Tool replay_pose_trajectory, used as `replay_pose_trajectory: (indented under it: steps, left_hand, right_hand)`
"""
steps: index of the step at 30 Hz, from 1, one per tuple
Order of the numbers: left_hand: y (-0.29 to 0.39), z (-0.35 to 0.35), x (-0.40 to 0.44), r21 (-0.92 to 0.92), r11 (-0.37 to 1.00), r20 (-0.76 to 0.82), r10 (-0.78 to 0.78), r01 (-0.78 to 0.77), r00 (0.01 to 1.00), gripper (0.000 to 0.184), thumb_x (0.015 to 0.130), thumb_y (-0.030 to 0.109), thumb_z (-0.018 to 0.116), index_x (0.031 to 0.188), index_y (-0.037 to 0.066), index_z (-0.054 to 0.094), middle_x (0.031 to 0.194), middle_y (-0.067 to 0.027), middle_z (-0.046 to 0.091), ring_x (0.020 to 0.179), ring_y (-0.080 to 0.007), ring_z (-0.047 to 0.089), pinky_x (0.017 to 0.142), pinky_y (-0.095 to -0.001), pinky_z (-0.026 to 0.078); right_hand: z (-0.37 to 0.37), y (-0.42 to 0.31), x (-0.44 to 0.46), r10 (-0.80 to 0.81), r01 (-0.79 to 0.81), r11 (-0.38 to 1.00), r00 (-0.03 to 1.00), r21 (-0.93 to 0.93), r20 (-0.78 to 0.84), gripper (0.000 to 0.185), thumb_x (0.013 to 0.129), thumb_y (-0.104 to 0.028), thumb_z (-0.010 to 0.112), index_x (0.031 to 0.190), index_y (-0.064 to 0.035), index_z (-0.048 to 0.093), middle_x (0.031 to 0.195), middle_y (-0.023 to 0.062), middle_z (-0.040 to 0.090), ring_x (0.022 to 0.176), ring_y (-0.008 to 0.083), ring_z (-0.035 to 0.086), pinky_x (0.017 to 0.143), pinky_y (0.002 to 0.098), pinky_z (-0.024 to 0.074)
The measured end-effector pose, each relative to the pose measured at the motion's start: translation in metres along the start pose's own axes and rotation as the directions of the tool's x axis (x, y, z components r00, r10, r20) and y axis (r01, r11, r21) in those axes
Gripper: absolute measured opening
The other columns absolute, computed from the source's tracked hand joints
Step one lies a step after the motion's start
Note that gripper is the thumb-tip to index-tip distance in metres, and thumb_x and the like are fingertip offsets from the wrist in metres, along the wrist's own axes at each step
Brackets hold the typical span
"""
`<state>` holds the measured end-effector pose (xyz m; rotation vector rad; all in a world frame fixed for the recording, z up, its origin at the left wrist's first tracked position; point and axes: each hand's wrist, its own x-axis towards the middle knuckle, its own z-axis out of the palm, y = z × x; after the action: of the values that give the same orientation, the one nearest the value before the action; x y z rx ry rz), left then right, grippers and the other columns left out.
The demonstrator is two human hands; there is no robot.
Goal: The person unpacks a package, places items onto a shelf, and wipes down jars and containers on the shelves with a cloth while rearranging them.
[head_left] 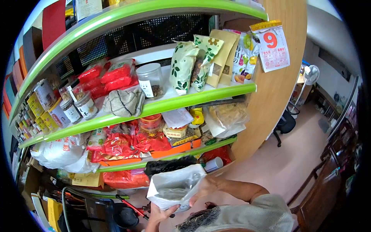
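Both hands hold a white bag (158, 193) in front of my body, its mouth spread wide and facing up. The inside looks silvery, with what may be clear plastic in it; I cannot tell what lies at the bottom. My left hand (160, 213) grips the near lower side, thumb along the front. On the right side, my right hand (203, 188) is closed round the edge, its fingers partly hidden. Just behind the bag is a dark crinkled bundle (170, 164) by the lowest shelf.
Green-edged shelves (185, 103) carry red packets (118, 73), a clear jar (150, 81), leaf-print pouches (184, 65) and a folded cloth (124, 102). A wall calendar (272, 48) hangs on the wooden panel. Below left stands a black bin (125, 216); at right, a chair (285, 123) and a fan (311, 74).
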<state>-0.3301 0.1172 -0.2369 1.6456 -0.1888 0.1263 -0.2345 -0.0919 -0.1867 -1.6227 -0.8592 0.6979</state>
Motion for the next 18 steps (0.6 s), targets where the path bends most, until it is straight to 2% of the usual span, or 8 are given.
replay_pose_trajectory:
  steps: [1, 5, 8, 10, 12, 13, 16, 18]
  left_hand:
    - [0.005, 0.003, 0.01, 0.02, 0.999, 0.057, 0.044, -0.045, 0.997, 0.061, 0.063, 0.011, 0.078, 0.114, -0.004, 0.049, 0.104, -0.013, 0.059, 0.094, -0.0209, 0.057, 0.084, -0.0332, 0.045]
    - [0.025, 0.018, 0.05, -0.018, 0.998, 0.165, 0.07, -0.068, 0.984, 0.064, 0.062, 0.013, 0.08, 0.115, -0.005, 0.049, 0.108, -0.0121, 0.058, 0.098, -0.0198, 0.056, 0.087, -0.0331, 0.043]
    - [0.048, 0.028, 0.078, -0.089, 0.993, 0.237, 0.103, -0.084, 0.966, 0.068, 0.061, 0.017, 0.081, 0.116, -0.005, 0.048, 0.11, -0.0129, 0.058, 0.1, -0.0198, 0.055, 0.088, -0.0333, 0.043]
    - [0.06, 0.036, 0.097, -0.268, 0.963, 0.262, 0.111, -0.039, 0.959, 0.071, 0.061, 0.02, 0.082, 0.118, -0.004, 0.048, 0.11, -0.0139, 0.058, 0.102, -0.0207, 0.054, 0.089, -0.0345, 0.043]
    - [0.071, 0.05, 0.113, -0.009, 0.969, 0.367, 0.234, -0.248, 0.9, 0.066, 0.065, 0.017, 0.08, 0.118, -0.006, 0.047, 0.109, -0.0139, 0.058, 0.101, -0.0211, 0.055, 0.087, -0.0344, 0.044]
    - [0.077, 0.06, 0.116, -0.05, 0.986, 0.317, 0.169, -0.162, 0.933, 0.065, 0.066, 0.015, 0.079, 0.118, -0.006, 0.046, 0.109, -0.0143, 0.058, 0.1, -0.0215, 0.056, 0.086, -0.0346, 0.045]
    - [0.103, 0.081, 0.132, -0.239, 0.97, 0.146, -0.019, 0.054, 0.989, 0.06, 0.07, 0.01, 0.074, 0.119, -0.007, 0.043, 0.108, -0.0156, 0.057, 0.098, -0.0232, 0.057, 0.083, -0.0352, 0.048]
    - [0.118, 0.087, 0.142, -0.45, 0.874, 0.032, -0.191, 0.185, 0.981, 0.058, 0.072, 0.006, 0.071, 0.12, -0.007, 0.041, 0.108, -0.0169, 0.057, 0.096, -0.0248, 0.058, 0.081, -0.036, 0.049]
  right_hand:
    - [-0.009, -0.025, -0.006, 0.039, -0.041, 0.998, 0.998, -0.046, -0.043, 0.089, 0.054, -0.023, 0.086, 0.123, 0.0015, 0.037, 0.114, 0.0122, 0.054, 0.106, 0.0201, 0.05, 0.093, 0.034, 0.0404]
    - [-0.027, -0.009, -0.016, -0.22, 0.211, 0.975, 0.904, -0.067, -0.367, 0.076, 0.06, -0.016, 0.083, 0.121, 0.0012, 0.041, 0.111, 0.0115, 0.055, 0.102, 0.0181, 0.052, 0.09, 0.0328, 0.0427]
    - [-0.052, -0.026, -0.024, -0.406, 0.367, 0.914, 0.809, -0.175, -0.425, 0.068, 0.065, -0.015, 0.079, 0.12, 0.0018, 0.042, 0.109, 0.011, 0.057, 0.1, 0.0173, 0.054, 0.089, 0.0325, 0.0429]
    - [-0.073, -0.042, -0.027, -0.288, 0.26, 0.957, 0.896, -0.126, -0.338, 0.062, 0.069, -0.014, 0.075, 0.119, 0.0033, 0.043, 0.109, 0.0124, 0.057, 0.1, 0.0181, 0.054, 0.088, 0.0323, 0.043]
    - [-0.085, -0.046, -0.024, -0.246, 0.265, 0.964, 0.903, 0.007, -0.353, 0.062, 0.07, -0.015, 0.075, 0.119, 0.0039, 0.043, 0.11, 0.0141, 0.057, 0.101, 0.0192, 0.054, 0.087, 0.0324, 0.0431]
    - [-0.095, -0.045, -0.02, -0.208, 0.255, 0.962, 0.916, 0.096, -0.344, 0.062, 0.071, -0.018, 0.074, 0.12, 0.0045, 0.043, 0.11, 0.016, 0.057, 0.102, 0.021, 0.054, 0.088, 0.0329, 0.0429]
    - [-0.133, -0.074, -0.013, -0.27, 0.259, 0.963, 0.934, -0.077, -0.235, 0.067, 0.073, -0.026, 0.074, 0.122, 0.0046, 0.041, 0.11, 0.0173, 0.056, 0.104, 0.0225, 0.054, 0.088, 0.0339, 0.0428]
    - [-0.158, -0.077, -0.008, -0.474, 0.39, 0.869, 0.83, -0.304, -0.292, 0.076, 0.074, -0.041, 0.071, 0.125, 0.0039, 0.037, 0.109, 0.0192, 0.056, 0.103, 0.0254, 0.055, 0.087, 0.0357, 0.0438]
